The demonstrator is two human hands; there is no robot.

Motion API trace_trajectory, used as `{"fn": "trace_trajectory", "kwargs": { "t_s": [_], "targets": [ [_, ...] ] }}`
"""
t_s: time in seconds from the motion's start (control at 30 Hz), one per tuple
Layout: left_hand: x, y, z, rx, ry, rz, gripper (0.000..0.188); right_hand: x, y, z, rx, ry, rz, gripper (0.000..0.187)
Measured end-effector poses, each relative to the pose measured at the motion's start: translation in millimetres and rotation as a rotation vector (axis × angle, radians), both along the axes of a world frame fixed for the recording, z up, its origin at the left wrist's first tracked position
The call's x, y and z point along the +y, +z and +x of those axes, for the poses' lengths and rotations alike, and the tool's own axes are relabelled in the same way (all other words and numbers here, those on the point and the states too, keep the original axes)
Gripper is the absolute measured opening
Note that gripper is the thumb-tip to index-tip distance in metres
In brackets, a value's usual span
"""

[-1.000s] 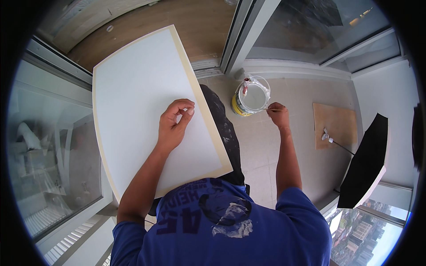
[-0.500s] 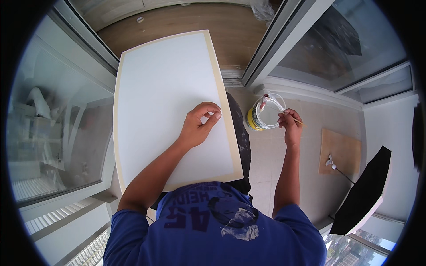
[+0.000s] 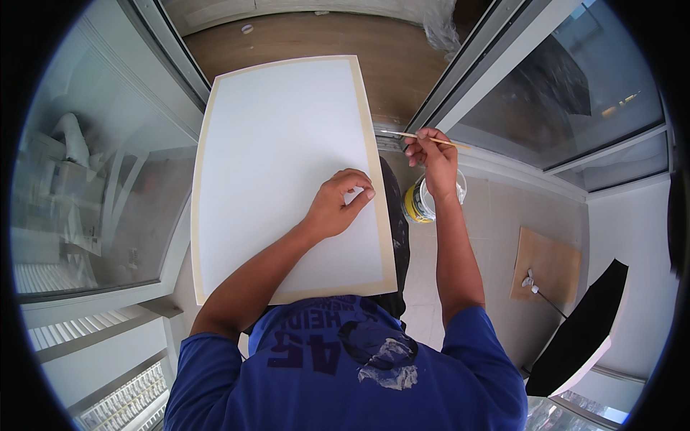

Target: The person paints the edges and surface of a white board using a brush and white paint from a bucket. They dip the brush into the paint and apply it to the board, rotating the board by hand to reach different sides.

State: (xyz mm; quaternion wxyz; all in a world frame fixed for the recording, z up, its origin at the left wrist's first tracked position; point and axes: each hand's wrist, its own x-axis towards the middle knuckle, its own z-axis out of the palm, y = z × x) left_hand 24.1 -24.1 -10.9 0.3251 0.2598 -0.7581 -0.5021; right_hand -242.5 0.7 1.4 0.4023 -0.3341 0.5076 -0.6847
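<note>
A large white board [image 3: 273, 144] with a cream tape-like border lies in front of me, its near edge against my shirt. My left hand [image 3: 338, 205] rests on its right part, fingers curled and thumb meeting forefinger; only white board shows through the loop. Beyond the board's right edge, my right hand [image 3: 433, 154] grips a thin paintbrush [image 3: 451, 144] with a wooden handle. The brush's tip, with white on it, points left toward the board's border. Below my right hand stands an open white-and-yellow paint bucket [image 3: 414, 205], partly hidden by my wrist and forearm.
Glass panels in grey frames stand at left [image 3: 108, 179] and right [image 3: 532, 93]. On the tiled floor at right lies a brown flat sheet [image 3: 557, 251], near a black umbrella-like shade [image 3: 582, 330] on a thin rod. Clear crumpled plastic [image 3: 440, 29] hangs at the far edge.
My right hand has lifted the paintbrush away from the bucket, moving up and left toward the board. My left hand keeps its place on the board. The whole view has shifted slightly.
</note>
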Motion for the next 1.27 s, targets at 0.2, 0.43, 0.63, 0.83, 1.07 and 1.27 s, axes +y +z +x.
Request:
{"fn": "trace_trajectory", "kwargs": {
  "t_s": [0.2,0.43,0.63,0.83,1.07,1.27],
  "targets": [
    [0.3,0.6,2.7,-0.014,-0.011,-0.018,0.013,-5.5,-7.6,12.9,0.021,-0.005,0.004,0.015],
    [-0.3,0.5,0.6,0.026,-0.016,-0.027,0.012,-14.3,-7.4,16.4,0.225,-0.016,0.028,0.01],
    [-0.2,1.3,0.2,0.02,-0.024,-0.025,0.01,-17.2,-9.0,15.4,0.407,-0.032,0.056,0.01],
    [0.2,1.4,-0.1,0.052,-0.011,-0.03,0.015,-20.3,-7.2,19.5,0.568,-0.06,0.06,0.01],
    [0.1,1.0,-0.5,0.039,-0.014,-0.03,0.014,-23.2,-5.1,20.5,0.743,-0.135,0.1,0.01],
    [-0.1,0.1,0.8,0.023,-0.034,-0.032,0.011,-24.9,-6.4,17.8,0.777,-0.111,0.14,0.011]
  ]
}}
